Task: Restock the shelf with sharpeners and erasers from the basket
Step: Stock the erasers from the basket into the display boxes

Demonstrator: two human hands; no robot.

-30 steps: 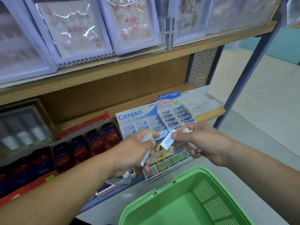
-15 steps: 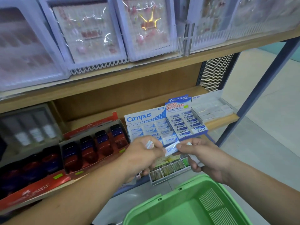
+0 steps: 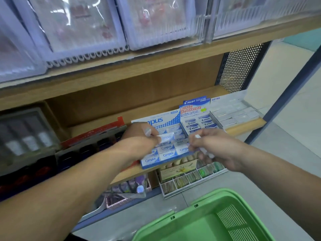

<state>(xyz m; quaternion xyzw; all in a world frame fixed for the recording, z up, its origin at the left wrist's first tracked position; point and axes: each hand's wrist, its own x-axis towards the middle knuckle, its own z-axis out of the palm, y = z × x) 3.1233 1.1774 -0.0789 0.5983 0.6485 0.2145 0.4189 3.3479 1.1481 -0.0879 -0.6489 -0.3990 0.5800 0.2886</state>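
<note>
Stationery shop aisle: wooden shelves (image 3: 173, 54) stocked with Campus eraser display box (image 3: 166, 153), Pilot eraser box (image 3: 198, 115), packaged goods far up, green shopping basket (image 3: 205, 221) near.

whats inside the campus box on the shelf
Rows of blue-and-white Campus erasers lie flat in the Campus box. The left hand and right hand, each pinching loose erasers, cover parts of the rows, so those can't be seen.

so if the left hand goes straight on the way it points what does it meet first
Most likely the Campus box: the left hand, pinching an eraser, points at its rows of erasers. Depth is blurred, so how far above them it is I cannot tell.
</note>
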